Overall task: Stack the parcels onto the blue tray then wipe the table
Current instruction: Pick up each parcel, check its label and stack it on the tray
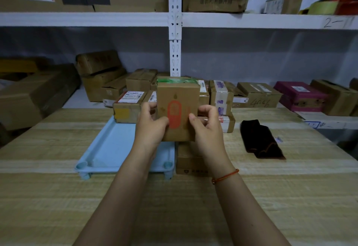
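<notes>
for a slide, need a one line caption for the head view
Both hands, left hand and right hand, hold a cardboard parcel above the blue tray.

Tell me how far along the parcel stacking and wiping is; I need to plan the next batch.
Early stage. One brown cardboard parcel with a white label seems to sit at the light blue plastic tray's far end. Both hands, left and right, hold a small cardboard box with a red print above the tray. Another brown box waits beside it, and the dark folded cloth lies untouched, so wiping remains.
</notes>
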A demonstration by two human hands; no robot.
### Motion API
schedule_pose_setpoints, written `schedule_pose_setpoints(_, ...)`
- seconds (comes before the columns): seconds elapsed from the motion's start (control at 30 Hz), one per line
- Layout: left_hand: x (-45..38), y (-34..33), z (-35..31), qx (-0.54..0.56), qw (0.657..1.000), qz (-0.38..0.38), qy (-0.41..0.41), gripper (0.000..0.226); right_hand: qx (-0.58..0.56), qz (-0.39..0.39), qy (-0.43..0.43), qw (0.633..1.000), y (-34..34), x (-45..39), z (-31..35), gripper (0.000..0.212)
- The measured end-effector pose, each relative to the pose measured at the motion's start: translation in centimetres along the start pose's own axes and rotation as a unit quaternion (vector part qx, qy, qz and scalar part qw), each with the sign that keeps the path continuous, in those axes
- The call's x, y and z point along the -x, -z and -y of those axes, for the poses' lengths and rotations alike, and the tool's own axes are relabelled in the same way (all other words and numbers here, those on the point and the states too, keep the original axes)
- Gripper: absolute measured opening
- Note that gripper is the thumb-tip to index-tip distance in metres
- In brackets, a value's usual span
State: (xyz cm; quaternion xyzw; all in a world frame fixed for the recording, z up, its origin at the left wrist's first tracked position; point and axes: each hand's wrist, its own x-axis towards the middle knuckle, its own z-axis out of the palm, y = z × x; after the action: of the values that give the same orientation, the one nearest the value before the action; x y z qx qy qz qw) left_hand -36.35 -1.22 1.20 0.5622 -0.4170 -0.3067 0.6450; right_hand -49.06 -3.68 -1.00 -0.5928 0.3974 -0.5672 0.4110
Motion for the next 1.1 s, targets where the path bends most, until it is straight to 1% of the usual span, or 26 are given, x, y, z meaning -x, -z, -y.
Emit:
schedule_pose_setpoints(0.07,0.0,0.1,0.2,0.000,1.000,0.008,-0.012,0.038,-0.020,0.005,-0.014,1.000,0.0,0.1,0.1,0.020)
schedule_pose_setpoints(0.2,-0.3,0.4,0.7,-0.028,0.998,0.015,-0.046,0.042,-0.040,0.026,-0.030,0.998,-0.1,0.4,0.4,0.028)
schedule_pose_setpoints(0.3,-0.5,0.6,1.2,-0.043,0.998,0.014,-0.054,0.043,-0.069,0.044,-0.039,0.996,-0.2,0.7,0.8,0.034)
schedule_pose_setpoints(0.37,-0.6,0.7,1.4,-0.045,0.997,0.009,-0.055,0.046,-0.070,0.037,-0.039,0.996,-0.2,0.7,0.7,0.045)
schedule_pose_setpoints(0.47,-0.5,0.6,1.5,-0.035,0.998,0.005,-0.047,0.048,-0.062,0.009,-0.047,0.997,-0.6,0.4,0.5,0.049)
schedule_pose_setpoints(0.63,0.0,0.2,1.2,0.023,1.000,0.014,-0.009,0.039,-0.049,-0.035,-0.063,0.996,-0.6,-0.1,-0.1,0.035)
schedule_pose_setpoints(0.7,0.4,0.1,1.0,0.051,0.998,0.025,-0.013,0.031,-0.050,-0.041,-0.063,0.996,-0.5,-0.1,-0.2,0.029)
schedule_pose_setpoints(0.77,0.9,0.2,0.9,0.076,0.996,0.036,-0.025,0.030,-0.050,-0.046,-0.059,0.996,-0.5,-0.1,-0.1,0.023)
schedule_pose_setpoints(0.83,1.3,0.0,0.7,0.094,0.994,0.037,-0.030,0.021,-0.051,-0.051,-0.056,0.996,-0.4,-0.1,0.0,0.017)
schedule_pose_setpoints(1.1,1.3,-0.3,0.3,0.096,0.995,-0.005,-0.027,0.007,-0.067,-0.048,-0.055,0.995,-0.1,-0.5,-0.8,0.017)
